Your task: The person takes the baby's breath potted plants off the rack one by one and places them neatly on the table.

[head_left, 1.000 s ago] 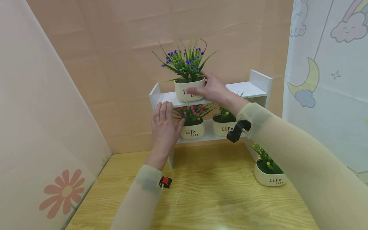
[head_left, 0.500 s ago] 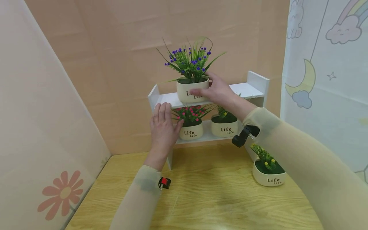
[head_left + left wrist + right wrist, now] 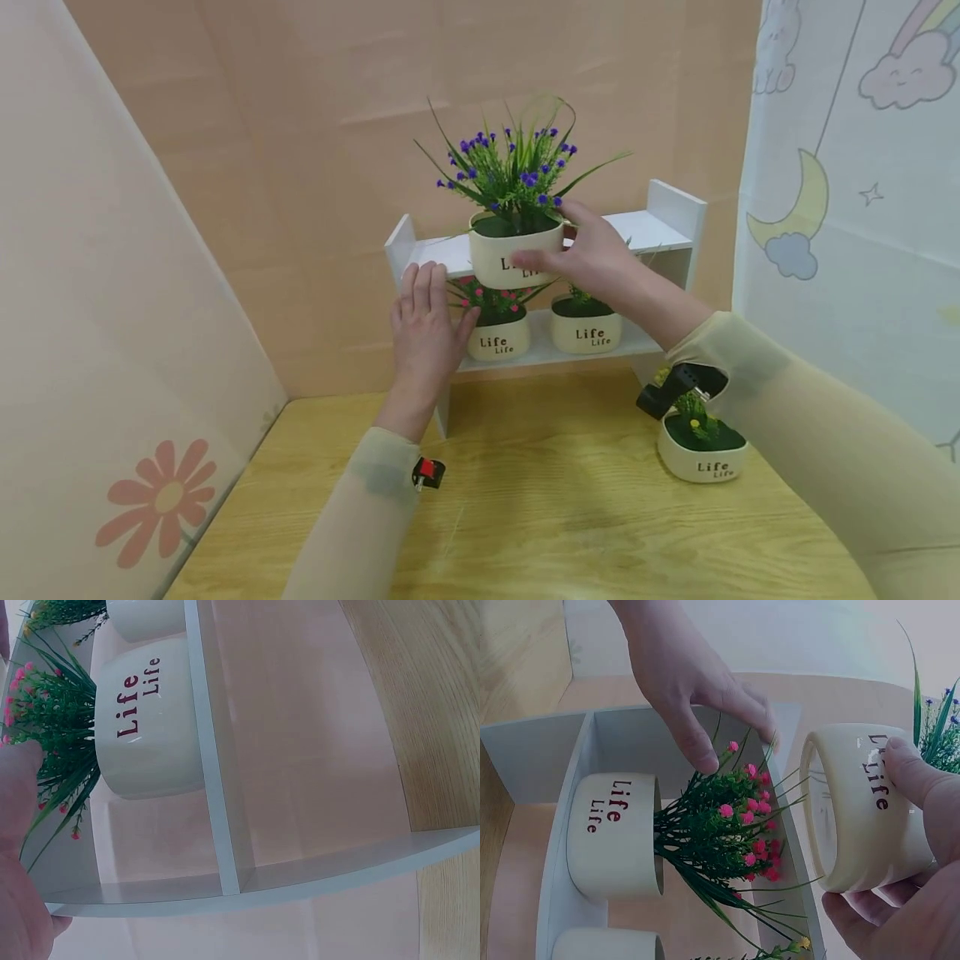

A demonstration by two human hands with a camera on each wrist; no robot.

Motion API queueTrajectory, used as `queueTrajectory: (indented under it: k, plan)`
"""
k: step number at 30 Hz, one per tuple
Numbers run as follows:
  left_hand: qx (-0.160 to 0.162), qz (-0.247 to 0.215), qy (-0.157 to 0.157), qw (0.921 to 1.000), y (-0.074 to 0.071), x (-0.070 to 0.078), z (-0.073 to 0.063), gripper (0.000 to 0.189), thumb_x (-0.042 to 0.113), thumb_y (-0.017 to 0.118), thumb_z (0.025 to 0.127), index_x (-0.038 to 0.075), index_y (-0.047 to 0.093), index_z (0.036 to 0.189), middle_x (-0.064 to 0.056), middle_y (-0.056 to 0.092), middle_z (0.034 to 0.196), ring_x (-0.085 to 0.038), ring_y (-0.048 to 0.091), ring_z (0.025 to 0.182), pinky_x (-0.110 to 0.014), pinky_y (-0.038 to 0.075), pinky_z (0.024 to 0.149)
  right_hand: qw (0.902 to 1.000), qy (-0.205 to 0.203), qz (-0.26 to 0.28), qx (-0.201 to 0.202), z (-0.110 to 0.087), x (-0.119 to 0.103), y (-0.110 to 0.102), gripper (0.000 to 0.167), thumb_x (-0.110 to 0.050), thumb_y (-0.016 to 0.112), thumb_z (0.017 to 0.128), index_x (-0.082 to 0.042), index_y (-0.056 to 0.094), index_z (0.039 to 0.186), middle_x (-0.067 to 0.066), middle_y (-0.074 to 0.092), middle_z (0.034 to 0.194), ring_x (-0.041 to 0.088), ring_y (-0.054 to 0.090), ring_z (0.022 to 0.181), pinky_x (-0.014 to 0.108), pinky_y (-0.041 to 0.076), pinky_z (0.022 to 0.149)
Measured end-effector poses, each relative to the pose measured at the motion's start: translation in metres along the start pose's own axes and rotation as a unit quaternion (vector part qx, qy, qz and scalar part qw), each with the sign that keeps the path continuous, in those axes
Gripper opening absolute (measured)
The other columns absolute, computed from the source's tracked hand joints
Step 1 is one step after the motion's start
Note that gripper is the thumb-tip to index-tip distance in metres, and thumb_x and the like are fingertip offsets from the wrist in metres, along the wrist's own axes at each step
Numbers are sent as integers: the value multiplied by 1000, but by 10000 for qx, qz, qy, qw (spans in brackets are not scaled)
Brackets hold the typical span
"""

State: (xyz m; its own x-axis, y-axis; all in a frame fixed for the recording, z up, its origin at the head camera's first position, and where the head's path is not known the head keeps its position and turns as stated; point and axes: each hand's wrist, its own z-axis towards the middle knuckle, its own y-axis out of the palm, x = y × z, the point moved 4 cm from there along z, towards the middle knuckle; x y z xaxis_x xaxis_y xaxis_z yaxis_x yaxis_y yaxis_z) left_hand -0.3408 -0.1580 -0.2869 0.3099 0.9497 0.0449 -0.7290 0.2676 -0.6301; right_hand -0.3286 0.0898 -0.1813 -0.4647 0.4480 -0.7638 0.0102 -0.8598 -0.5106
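Observation:
My right hand holds a cream oval pot of purple flowers, thumb across its printed front and fingers behind. The pot is in front of the top board of a white two-tier shelf; the right wrist view shows its underside apart from the board. My left hand rests at the shelf's upper left corner, fingers extended and thumb spread inward. Just by that thumb, on the lower board, stands a pot of pink flowers. Beside it is a pot with yellow flowers.
Another yellow-flowered pot stands on the wooden table at the shelf's right foot, partly under my right forearm. A peach cloth hangs behind the shelf. Printed white panels close off both sides.
My right hand has moved the purple-flower pot rightward and toward me, off the top board's front edge. My left hand has stayed at the shelf's corner.

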Motion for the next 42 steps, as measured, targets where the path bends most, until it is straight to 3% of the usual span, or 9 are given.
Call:
queueTrajectory:
  k: [7,11,19,22,29,38,42]
  plan:
    - [38,-40,-9,10000,-4,2,1,87,51,74,105,8,27,164,-12,30,169,-36,18,164,-59,37,118,9998,149,100,-32,-24,1,-3,100,-56,92,87,-21,42,166,5,48,168,40,50,152,61,48,117]
    - [58,-56,-6,10000,-5,3,2,87,51,74,105,7,28,164,-13,31,168,-36,19,164,-59,37,118,9996,179,182,-70,-37,3,-4,95,-56,93,87,-20,46,162,4,55,160,37,57,146,59,50,114]
    - [-35,-71,-71,9999,-4,3,1,85,50,73,106,7,28,164,-13,30,169,-36,18,164,-61,36,119,9996,216,146,-135,-59,14,0,102,-56,93,86,-27,41,169,1,59,151,32,64,136,55,54,107]
    - [-41,-59,-81,9999,-3,3,1,86,49,74,106,8,27,164,-12,29,169,-36,17,164,-60,36,120,9994,257,176,-169,-67,18,1,104,-54,94,86,-25,39,169,3,58,152,33,64,137,55,54,107]
    - [48,-37,-10,10000,-3,3,2,84,50,72,106,7,28,164,-12,31,169,-36,19,164,-60,36,120,9980,566,-229,-155,-86,30,4,117,-62,93,84,-22,29,174,11,39,175,47,41,157,70,40,119]
    - [-14,-56,-60,10000,-6,3,1,85,49,72,106,6,27,163,-13,30,169,-37,18,165,-61,35,120,9983,549,-178,-104,-107,50,18,110,-64,91,84,-23,38,170,8,52,163,43,51,150,66,49,111]
    - [-182,-140,-117,9997,-6,2,1,86,48,74,106,8,24,164,-12,27,170,-36,14,165,-61,32,122,9991,417,-66,-98,-118,60,26,107,-59,91,88,-22,37,172,8,44,171,45,46,153,67,46,115]
